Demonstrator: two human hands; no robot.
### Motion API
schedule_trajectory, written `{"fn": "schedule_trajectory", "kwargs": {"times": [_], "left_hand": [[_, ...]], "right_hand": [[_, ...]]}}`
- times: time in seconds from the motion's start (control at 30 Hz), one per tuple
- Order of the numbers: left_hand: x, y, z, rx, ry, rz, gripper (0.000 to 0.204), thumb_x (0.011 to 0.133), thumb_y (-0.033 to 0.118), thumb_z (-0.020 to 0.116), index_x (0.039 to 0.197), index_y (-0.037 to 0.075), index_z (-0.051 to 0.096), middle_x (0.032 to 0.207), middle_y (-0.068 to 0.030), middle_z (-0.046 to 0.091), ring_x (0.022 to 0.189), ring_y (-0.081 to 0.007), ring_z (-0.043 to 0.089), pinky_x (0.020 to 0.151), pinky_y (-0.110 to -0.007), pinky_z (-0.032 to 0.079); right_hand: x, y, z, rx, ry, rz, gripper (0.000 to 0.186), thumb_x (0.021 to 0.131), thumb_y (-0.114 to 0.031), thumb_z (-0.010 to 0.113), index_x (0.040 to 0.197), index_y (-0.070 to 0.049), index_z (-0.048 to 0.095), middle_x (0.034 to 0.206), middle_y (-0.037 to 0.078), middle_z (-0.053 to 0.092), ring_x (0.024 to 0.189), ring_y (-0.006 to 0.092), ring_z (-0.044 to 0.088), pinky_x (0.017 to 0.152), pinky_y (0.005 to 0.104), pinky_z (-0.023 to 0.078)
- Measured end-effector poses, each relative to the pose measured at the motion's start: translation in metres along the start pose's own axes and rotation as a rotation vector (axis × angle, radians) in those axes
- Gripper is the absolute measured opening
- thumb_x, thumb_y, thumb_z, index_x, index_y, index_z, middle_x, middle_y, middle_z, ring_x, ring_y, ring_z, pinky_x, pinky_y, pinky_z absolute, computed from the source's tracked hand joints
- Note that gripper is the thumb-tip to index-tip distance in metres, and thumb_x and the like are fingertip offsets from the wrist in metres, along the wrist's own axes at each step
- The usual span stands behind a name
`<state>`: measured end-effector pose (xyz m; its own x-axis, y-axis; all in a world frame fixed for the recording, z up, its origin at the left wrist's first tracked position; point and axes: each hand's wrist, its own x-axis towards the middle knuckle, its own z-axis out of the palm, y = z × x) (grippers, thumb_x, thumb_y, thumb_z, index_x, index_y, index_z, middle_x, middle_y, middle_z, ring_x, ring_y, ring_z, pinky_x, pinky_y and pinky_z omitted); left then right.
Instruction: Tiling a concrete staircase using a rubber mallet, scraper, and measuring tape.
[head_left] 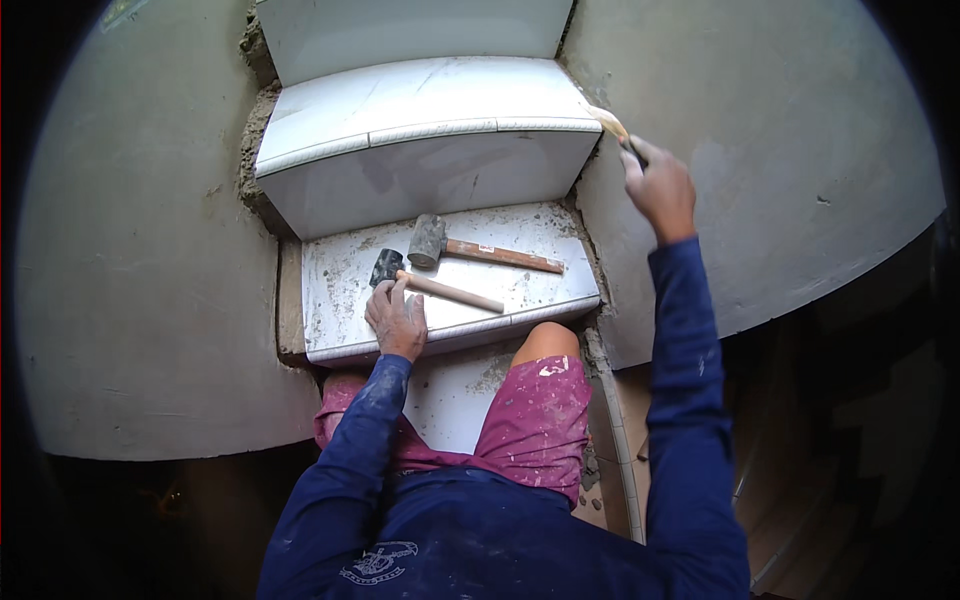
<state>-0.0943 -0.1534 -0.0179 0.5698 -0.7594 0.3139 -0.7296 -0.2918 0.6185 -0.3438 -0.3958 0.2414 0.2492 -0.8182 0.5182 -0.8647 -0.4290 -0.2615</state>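
My right hand [662,190] is closed around the dark handle of a brush [608,122]. The brush's pale bristles lie at the right end of the upper white tiled step [430,95], close to the wall. My left hand [397,318] leans on the lower step [335,300], fingers spread out and holding nothing. Right by its fingertips lies a mallet with a black head [387,266] and a light wooden handle; whether they touch it I cannot tell. Behind that, a larger mallet with a grey head [428,241] and a reddish-brown handle lies on the same step.
Curved grey plastered walls rise on the left [150,250] and right [760,180] of the stairs. Rough mortar [262,130] lines a gap along the left step ends. Crumbs and dust litter the lower step. My knees are below it, and darker stairs [800,480] descend at lower right.
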Motion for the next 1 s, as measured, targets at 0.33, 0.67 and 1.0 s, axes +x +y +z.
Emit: {"fn": "schedule_trajectory", "kwargs": {"times": [0.33,0.67,1.0], "left_hand": [[0.004,0.005,0.019,0.205,0.076,-0.032,0.059,0.088,0.043,0.059,0.136,0.011,0.047,0.133,-0.0198,0.042,0.127,-0.0365,0.036,0.107,-0.051,0.026],[0.009,0.002,0.016,0.219,0.046,-0.042,0.058,0.086,0.04,0.06,0.132,0.008,0.049,0.128,-0.018,0.044,0.124,-0.0352,0.038,0.105,-0.051,0.027],[0.014,0.004,0.016,0.243,0.08,-0.022,0.058,0.085,0.042,0.061,0.132,0.01,0.048,0.126,-0.0167,0.047,0.124,-0.0349,0.04,0.103,-0.052,0.029]], "right_hand": [[0.125,-0.002,0.068,-0.2,-0.22,-0.059,0.024,0.083,-0.026,0.06,0.101,-0.02,0.075,0.1,0.016,0.07,0.095,0.0351,0.067,0.086,0.0447,0.053],[0.157,-0.032,0.069,-0.247,-0.25,-0.026,0.026,0.08,-0.028,0.065,0.098,-0.011,0.074,0.101,0.02,0.069,0.096,0.0383,0.066,0.085,0.0445,0.052],[0.161,-0.014,0.087,-0.302,-0.323,-0.099,0.026,0.079,-0.027,0.064,0.096,-0.01,0.074,0.104,0.019,0.069,0.1,0.0383,0.065,0.089,0.045,0.051]]}}
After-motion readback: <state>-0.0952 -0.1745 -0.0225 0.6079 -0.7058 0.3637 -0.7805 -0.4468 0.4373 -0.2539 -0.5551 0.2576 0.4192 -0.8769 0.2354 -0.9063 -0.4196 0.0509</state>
